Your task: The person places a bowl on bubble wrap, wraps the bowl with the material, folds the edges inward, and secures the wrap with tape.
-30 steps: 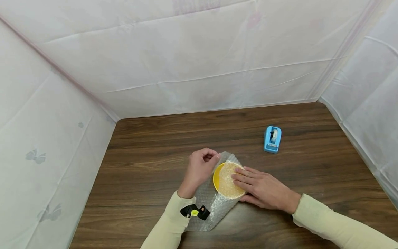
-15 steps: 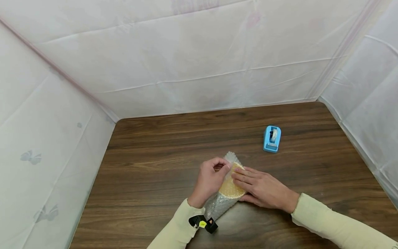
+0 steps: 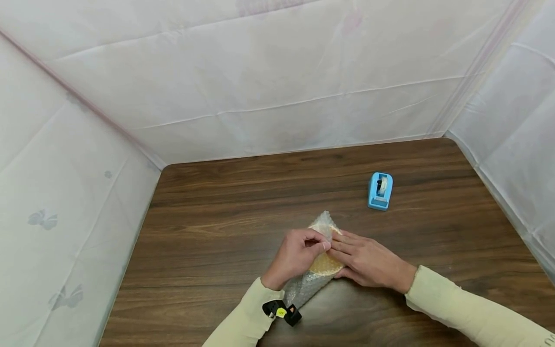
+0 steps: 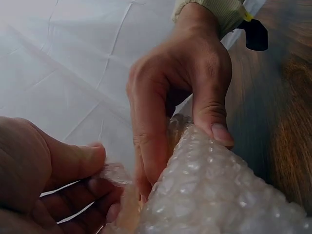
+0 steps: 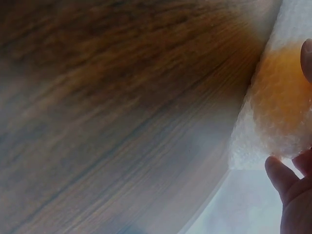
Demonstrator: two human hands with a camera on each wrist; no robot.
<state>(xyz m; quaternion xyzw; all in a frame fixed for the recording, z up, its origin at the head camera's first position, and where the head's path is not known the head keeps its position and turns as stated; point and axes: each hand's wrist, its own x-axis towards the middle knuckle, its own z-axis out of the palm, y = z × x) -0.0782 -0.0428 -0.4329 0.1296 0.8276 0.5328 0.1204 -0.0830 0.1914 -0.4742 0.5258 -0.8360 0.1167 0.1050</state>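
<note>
A round yellow thing [image 3: 326, 265], too covered to name more exactly, lies wrapped in clear bubble wrap [image 3: 302, 292] near the table's front. My left hand [image 3: 297, 256] pinches the loose edge of the wrap between thumb and fingers, over the top of the bundle. In the left wrist view a bit of that film [image 4: 116, 173] shows at its fingertips. My right hand [image 3: 373, 262] holds the bundle from the right, fingers laid over the top and thumb against the side. The yellow shows blurred through the bubble wrap [image 5: 278, 92] in the right wrist view.
A blue tape dispenser [image 3: 380, 192] with a roll in it stands on the brown wooden table [image 3: 234, 193], behind and right of the bundle. Pale sheeting [image 3: 277, 96] hangs along the back and both sides.
My left hand has drawn the wrap's loose edge rightward over the yellow thing, covering its bare rim, and meets the right fingers. My right hand has hardly moved.
</note>
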